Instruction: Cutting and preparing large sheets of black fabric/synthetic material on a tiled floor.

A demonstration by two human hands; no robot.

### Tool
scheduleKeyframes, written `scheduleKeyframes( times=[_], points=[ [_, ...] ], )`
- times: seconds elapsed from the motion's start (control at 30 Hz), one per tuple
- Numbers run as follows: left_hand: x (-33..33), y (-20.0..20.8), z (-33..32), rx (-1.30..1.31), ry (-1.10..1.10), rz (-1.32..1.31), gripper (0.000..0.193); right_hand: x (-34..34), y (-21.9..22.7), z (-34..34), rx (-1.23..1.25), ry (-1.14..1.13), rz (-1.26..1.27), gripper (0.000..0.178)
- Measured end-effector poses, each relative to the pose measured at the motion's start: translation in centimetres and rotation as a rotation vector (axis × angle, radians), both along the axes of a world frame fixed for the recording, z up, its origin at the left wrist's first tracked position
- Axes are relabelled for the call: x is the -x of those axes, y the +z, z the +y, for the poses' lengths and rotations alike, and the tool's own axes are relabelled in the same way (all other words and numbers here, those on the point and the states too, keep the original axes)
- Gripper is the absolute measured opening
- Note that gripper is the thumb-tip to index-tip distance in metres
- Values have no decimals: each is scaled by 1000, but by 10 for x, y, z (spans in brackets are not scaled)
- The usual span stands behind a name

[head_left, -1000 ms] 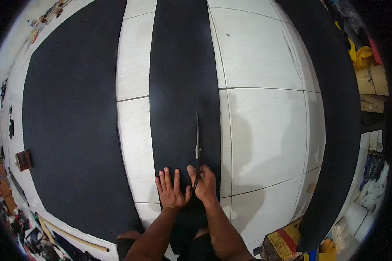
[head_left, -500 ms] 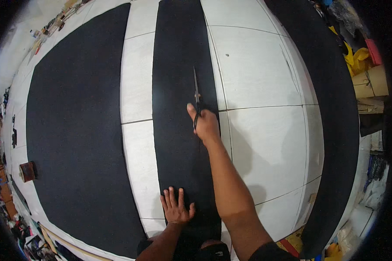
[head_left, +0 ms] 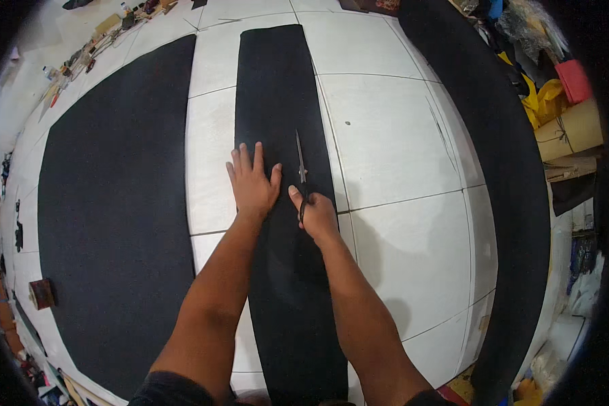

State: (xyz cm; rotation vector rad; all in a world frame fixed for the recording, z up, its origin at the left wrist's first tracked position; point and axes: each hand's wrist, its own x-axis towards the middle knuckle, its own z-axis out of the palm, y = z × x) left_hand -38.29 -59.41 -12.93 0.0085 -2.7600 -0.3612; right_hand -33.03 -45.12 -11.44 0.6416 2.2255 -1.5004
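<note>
Black fabric strip (head_left: 277, 88) runs long and narrow down the middle of the white tiled floor (head_left: 392, 142), from the far end of the room to the lower edge of the view, passing between the person's two forearms. On it, towards its right edge, lie the scissors (head_left: 300, 169), blades pointing away from the person and looking nearly closed. The right hand (head_left: 316, 213) holds the scissors by the dark handles, its fingers curled shut around them, thumb (head_left: 295, 195) on the left side. Just beside it, the left hand (head_left: 252, 183) lies flat on the strip, fingers spread open and pressed to the cloth, gripping nothing; part of the hand reaches over the strip's left edge towards the tile.

Left of the strip, across a band of bare tile, a much larger black sheet (head_left: 115, 210) covers the floor. Another long black piece (head_left: 514, 203) curves along the right side. Beyond it sit a yellow bundle (head_left: 545, 101) and a cardboard box (head_left: 575, 128). A small brown block (head_left: 40, 294) rests near the large sheet's left rim.
</note>
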Motion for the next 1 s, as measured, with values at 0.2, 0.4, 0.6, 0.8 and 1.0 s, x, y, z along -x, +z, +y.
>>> scheduleKeyframes(
  times=[0.2, 0.4, 0.6, 0.8, 1.0],
  points=[
    [12, -11, 19, -21, -12, -212, 69, 0, 1, 11, -213, 7, 256, 59],
    [13, -6, 17, -65, -10, -247, 68, 77, 7, 11, -138, 12, 42, 66],
    [17, -2, 13, -70, 4, -299, 69, 194, -12, -1, -87, -13, 102, 67],
    [24, 4, 14, -93, 21, -418, 70, 311, -13, -4, 16, -33, 187, 61],
    [22, 3, 9, -83, 5, -524, 76, 418, -15, -15, 126, -76, 137, 57]
  ],
)
